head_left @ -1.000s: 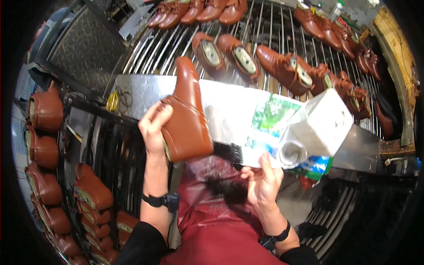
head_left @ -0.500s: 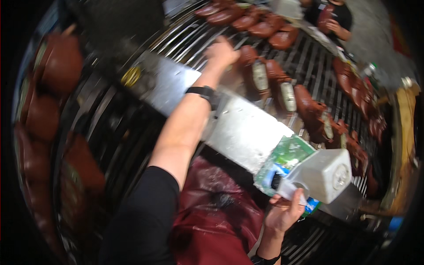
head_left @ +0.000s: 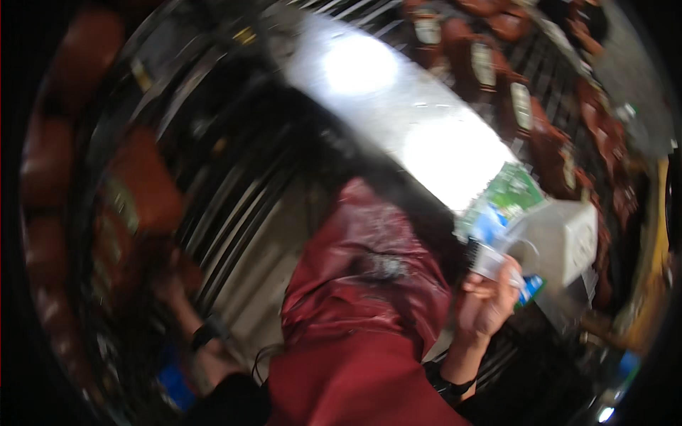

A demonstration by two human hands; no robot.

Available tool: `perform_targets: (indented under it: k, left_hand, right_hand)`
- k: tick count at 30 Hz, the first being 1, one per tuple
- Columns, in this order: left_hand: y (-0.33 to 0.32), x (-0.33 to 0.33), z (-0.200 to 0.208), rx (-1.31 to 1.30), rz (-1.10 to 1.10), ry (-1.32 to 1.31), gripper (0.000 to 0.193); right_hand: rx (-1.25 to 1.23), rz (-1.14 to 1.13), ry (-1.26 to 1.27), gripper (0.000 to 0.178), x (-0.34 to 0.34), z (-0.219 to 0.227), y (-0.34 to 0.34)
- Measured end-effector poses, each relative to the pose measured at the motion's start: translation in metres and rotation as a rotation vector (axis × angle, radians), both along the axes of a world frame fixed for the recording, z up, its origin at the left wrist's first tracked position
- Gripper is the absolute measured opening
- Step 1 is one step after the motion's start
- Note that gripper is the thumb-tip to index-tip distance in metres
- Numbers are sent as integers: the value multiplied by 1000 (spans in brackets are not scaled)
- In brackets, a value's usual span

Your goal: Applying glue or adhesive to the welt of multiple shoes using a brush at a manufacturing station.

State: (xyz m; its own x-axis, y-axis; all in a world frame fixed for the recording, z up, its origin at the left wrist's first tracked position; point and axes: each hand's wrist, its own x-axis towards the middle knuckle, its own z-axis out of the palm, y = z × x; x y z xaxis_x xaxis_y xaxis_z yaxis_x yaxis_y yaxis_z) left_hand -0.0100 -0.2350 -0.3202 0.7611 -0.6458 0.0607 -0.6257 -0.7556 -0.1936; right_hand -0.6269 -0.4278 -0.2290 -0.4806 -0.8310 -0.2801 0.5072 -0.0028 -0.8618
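My right hand (head_left: pixel 490 298) grips the narrow end of a whitish plastic jug (head_left: pixel 565 238), which lies tilted with its square base away from me. Beneath and beside the jug is a green and blue plastic packet (head_left: pixel 508 192) on a shiny metal plate (head_left: pixel 426 106). At lower left my left hand (head_left: pixel 169 280) reaches down to brown, glossy shoe-shaped pieces (head_left: pixel 145 184) with pale tops. Its fingers are dark and blurred against them, so I cannot tell whether it holds one.
More brown pieces (head_left: pixel 483 64) stand on metal bars beyond the plate, and others (head_left: pixel 50 184) line the far left edge. Dark rack bars (head_left: pixel 234 213) run between my left arm and the red apron (head_left: pixel 369 284). Another person (head_left: pixel 586 28) is at upper right, by a wooden post (head_left: pixel 650 248).
My left hand has swung from the bars beyond the metal plate down to the brown pieces at lower left. My view has turned; the right hand still holds the jug.
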Motion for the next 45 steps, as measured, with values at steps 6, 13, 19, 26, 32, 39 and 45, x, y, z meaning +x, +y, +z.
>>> perform_targets:
  k: [6, 13, 19, 26, 32, 39, 45]
  left_hand:
    - [-36, 29, -42, -462, -82, 645, 43]
    - [-170, -224, -22, -1044, 38, 2012, 57]
    - [-288, -320, 56, -632, -293, 2007, 50]
    - [-303, -403, 73, -613, -1122, 1493, 37]
    - [-299, -384, -31, -843, -1759, 618, 36]
    - [-297, -383, -26, -850, -1762, 567, 39]
    - [-298, -385, -20, -860, -1755, 614, 36]
  right_hand:
    - [-95, -155, 162, 23, -20, -4, 9]
    - [-26, -506, 641, 20, -81, -32, 14]
    - [142, -386, 1194, 13, -68, -42, 0]
    - [31, -313, -197, 23, -67, 0, 3]
    - [-45, 125, -65, 24, -30, -32, -21]
    - [-100, 221, 186, 13, -5, -41, -56]
    - [-65, 108, 230, 17, -17, -54, -124]
